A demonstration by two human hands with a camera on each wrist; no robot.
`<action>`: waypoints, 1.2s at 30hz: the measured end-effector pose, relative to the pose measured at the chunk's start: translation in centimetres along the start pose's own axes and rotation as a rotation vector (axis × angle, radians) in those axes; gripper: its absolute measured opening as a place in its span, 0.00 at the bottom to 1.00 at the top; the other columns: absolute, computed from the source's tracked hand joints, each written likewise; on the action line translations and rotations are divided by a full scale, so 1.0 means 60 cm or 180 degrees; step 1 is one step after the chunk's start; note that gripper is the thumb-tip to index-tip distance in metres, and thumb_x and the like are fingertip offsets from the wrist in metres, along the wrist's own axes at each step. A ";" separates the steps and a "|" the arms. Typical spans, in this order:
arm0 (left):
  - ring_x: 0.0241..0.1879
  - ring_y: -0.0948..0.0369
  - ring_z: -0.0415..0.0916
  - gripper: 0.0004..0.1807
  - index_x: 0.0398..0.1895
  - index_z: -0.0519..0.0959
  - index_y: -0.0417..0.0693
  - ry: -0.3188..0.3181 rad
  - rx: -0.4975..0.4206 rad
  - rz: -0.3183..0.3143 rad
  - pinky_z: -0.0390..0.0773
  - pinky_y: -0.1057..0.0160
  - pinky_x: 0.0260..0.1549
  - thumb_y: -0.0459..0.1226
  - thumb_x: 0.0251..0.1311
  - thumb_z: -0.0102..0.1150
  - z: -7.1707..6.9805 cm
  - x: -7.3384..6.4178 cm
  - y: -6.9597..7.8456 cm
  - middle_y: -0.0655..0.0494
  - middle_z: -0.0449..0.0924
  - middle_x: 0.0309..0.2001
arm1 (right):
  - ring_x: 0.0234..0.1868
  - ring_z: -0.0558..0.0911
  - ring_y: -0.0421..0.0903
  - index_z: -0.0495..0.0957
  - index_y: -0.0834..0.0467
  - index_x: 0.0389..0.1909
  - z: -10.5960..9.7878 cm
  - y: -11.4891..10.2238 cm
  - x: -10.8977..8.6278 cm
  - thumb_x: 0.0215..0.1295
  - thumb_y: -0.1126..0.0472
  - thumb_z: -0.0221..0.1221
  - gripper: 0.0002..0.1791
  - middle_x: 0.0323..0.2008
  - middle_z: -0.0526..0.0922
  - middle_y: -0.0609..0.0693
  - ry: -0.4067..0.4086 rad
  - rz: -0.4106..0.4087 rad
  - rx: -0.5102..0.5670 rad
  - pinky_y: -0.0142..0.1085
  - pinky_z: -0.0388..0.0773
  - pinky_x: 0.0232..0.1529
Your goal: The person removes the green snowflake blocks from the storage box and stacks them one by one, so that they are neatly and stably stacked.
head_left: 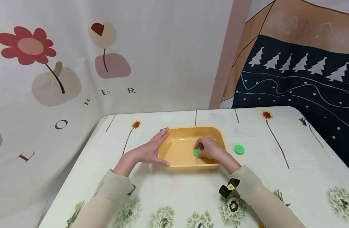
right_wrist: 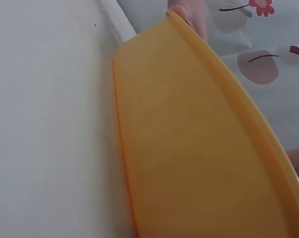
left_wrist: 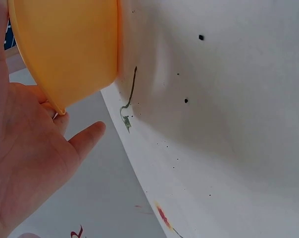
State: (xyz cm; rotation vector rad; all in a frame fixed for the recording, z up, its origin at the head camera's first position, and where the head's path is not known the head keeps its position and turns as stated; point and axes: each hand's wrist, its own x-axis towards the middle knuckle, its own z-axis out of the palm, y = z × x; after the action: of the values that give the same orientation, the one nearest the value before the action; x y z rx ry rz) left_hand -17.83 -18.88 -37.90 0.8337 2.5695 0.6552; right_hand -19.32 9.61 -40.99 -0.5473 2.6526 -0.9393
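A yellow plastic tray (head_left: 180,145) stands on the table in the head view. My left hand (head_left: 150,152) spreads over its left end, fingers and thumb extended, touching the rim; the left wrist view shows this hand (left_wrist: 35,153) against the tray's corner (left_wrist: 75,49). Inside the tray, toward its right half, my right hand (head_left: 210,148) pinches a green notched disc (head_left: 196,153) between thumb and fingers. Another green notched disc (head_left: 239,149) lies on the table, right of the tray. The right wrist view shows mostly the tray's outer wall (right_wrist: 189,124), which hides the pinched disc.
A white cloth with printed flowers covers the table (head_left: 174,193). Behind and to the left hangs a printed curtain (head_left: 168,63); a dark panel with white trees (head_left: 291,82) is at the back right. A black strapped device (head_left: 229,187) sits at the right cuff.
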 end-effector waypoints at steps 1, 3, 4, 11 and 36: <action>0.81 0.45 0.26 0.70 0.80 0.40 0.38 -0.0001 0.0003 -0.0001 0.47 0.39 0.76 0.58 0.45 0.76 0.000 0.000 0.000 0.49 0.26 0.82 | 0.31 0.75 0.42 0.82 0.59 0.32 0.000 0.001 0.000 0.50 0.72 0.71 0.11 0.29 0.80 0.49 -0.0055 -0.0005 0.0113 0.31 0.75 0.34; 0.81 0.45 0.26 0.70 0.80 0.40 0.38 -0.0002 0.0016 -0.0003 0.47 0.39 0.76 0.58 0.45 0.76 0.001 0.000 0.000 0.49 0.27 0.82 | 0.31 0.76 0.42 0.81 0.59 0.31 0.001 0.002 0.000 0.51 0.74 0.70 0.11 0.28 0.80 0.50 -0.0158 -0.0037 0.0315 0.30 0.74 0.34; 0.81 0.45 0.26 0.70 0.80 0.40 0.38 -0.0002 0.0021 -0.0004 0.47 0.39 0.76 0.58 0.45 0.76 0.001 0.000 0.000 0.49 0.27 0.82 | 0.31 0.76 0.42 0.81 0.59 0.31 0.002 0.004 0.001 0.51 0.75 0.69 0.10 0.28 0.80 0.50 -0.0209 -0.0042 0.0407 0.30 0.74 0.34; 0.81 0.45 0.27 0.70 0.80 0.40 0.38 -0.0005 0.0022 -0.0008 0.47 0.39 0.76 0.59 0.45 0.75 0.001 0.001 -0.003 0.48 0.27 0.82 | 0.30 0.76 0.40 0.84 0.59 0.32 0.002 0.005 0.004 0.56 0.73 0.68 0.07 0.28 0.82 0.49 -0.0501 -0.0076 0.0665 0.30 0.75 0.34; 0.81 0.45 0.26 0.70 0.80 0.40 0.38 -0.0019 0.0013 -0.0017 0.46 0.39 0.76 0.58 0.45 0.76 -0.001 0.001 0.001 0.50 0.26 0.82 | 0.39 0.87 0.48 0.80 0.70 0.48 -0.115 0.029 -0.040 0.67 0.64 0.62 0.14 0.35 0.87 0.46 -0.0511 -0.0122 0.1860 0.37 0.86 0.44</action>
State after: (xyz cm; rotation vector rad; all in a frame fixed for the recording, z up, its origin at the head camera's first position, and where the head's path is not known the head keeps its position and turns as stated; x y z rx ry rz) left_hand -17.89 -18.81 -37.83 0.8287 2.5677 0.6451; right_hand -20.18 15.66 -36.62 -0.5007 2.0864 -1.5263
